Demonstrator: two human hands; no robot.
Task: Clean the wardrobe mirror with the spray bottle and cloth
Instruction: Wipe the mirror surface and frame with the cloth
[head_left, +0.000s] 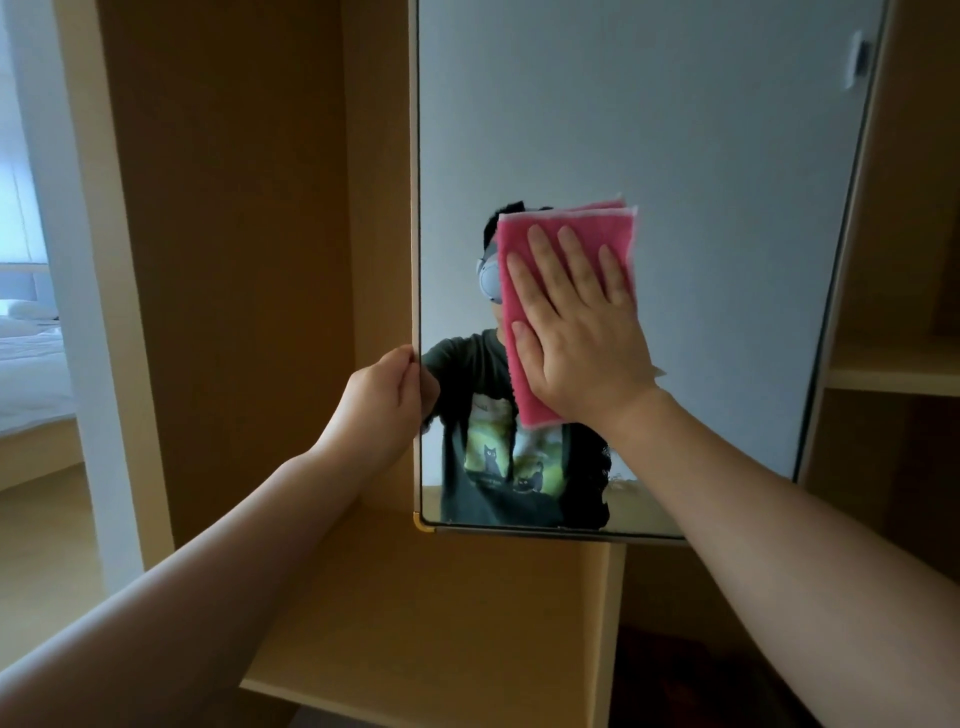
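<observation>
Right hand (576, 338): laid flat, fingers straight and spread, pressed on pink cloth (514, 234) against mirror (675, 208), mid-glass. Left hand (382, 400): clamped round mirror's left edge, fingertips hidden behind it. Mirror top cut off.

1. tall dark-rimmed wardrobe mirror (675, 130): top runs off the upper edge of the view.
2. folded pink cloth (519, 239): middle's covered by the flat right hand (576, 332).
3. left hand (382, 400): fingertips tucked behind the mirror's edge, can't see them.
4. white bed (26, 364): chopped off at the left.
</observation>
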